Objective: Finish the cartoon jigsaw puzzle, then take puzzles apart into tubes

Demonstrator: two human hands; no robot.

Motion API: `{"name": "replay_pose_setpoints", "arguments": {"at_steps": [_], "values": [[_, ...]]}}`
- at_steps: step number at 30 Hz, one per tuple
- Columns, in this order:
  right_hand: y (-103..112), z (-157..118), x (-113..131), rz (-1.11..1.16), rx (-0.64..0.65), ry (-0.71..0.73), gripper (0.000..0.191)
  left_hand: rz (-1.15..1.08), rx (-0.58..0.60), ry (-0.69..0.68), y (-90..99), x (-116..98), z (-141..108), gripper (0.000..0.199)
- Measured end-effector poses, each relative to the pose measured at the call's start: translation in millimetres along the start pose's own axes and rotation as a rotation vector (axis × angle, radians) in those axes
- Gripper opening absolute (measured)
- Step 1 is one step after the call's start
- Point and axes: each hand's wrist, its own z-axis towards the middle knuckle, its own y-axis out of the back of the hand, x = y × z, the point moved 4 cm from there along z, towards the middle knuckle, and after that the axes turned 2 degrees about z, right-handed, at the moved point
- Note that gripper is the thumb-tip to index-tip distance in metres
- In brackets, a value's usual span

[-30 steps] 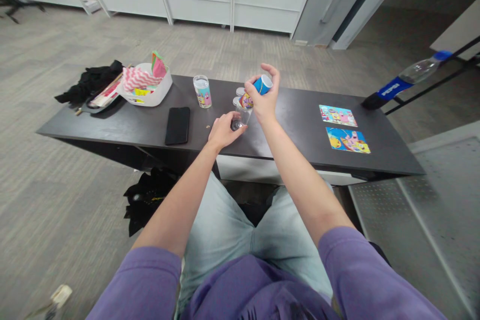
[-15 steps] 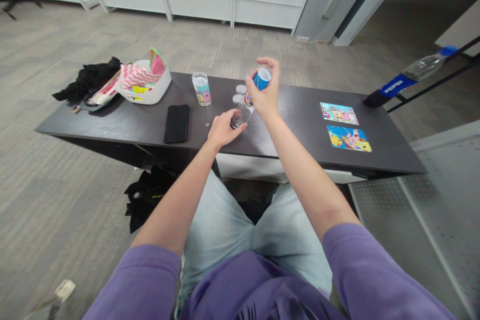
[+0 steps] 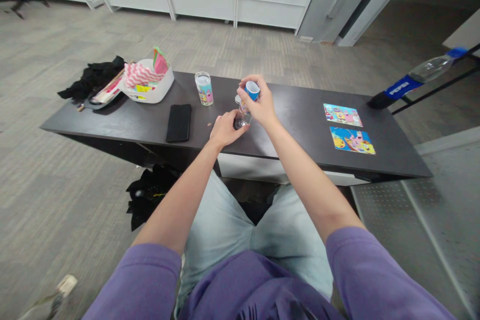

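Blue on its upper part, a rolled printed sheet (image 3: 252, 89) is gripped by the right hand (image 3: 262, 104), its lower end at the mouth of a clear jar (image 3: 243, 121) just beneath that hand; how deep it goes cannot be made out. The left hand (image 3: 227, 129) curls around the lower part of the jar, steadying it on the dark desk (image 3: 292, 130). The sheet looks light and springy, apt to uncurl if loosened and easy to crease, so a gentle pinch near its top rim seems best. The jar seems stiff and smooth, perhaps slippery, and safest held low. Far to the right of the right hand, a bottle (image 3: 431, 69) carries a blue label (image 3: 403, 88) reading PEPSI; any lettering on the cartoon cards (image 3: 352, 140) nearer that hand is too small to read
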Motion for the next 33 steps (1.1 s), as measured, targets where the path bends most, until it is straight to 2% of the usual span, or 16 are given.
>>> {"name": "replay_pose_setpoints", "arguments": {"at_steps": [7,11,17,27,33], "values": [[19.7,-20.7,-8.0,-0.004,-0.016,0.14,0.067,0.063,0.022,0.019,4.0,-4.3,-2.0,0.053],[30.2,-39.7,-4.7,-0.177,0.024,0.231,0.06,0.081,0.019,0.016,4.6,-5.9,-2.8,0.053],[36.3,-58.8,-3.3,-0.324,0.125,0.222,0.053,0.097,0.005,0.003,2.5,-5.6,-2.4,0.052],[39.8,-49.6,1.6,-0.428,0.171,0.199,0.029,0.114,-0.005,-0.01,1.4,-3.8,-2.2,0.053],[37.1,-34.3,1.7,-0.439,0.367,0.179,0.027,0.117,0.0,-0.01,1.7,-4.5,-3.2,0.053]]}}
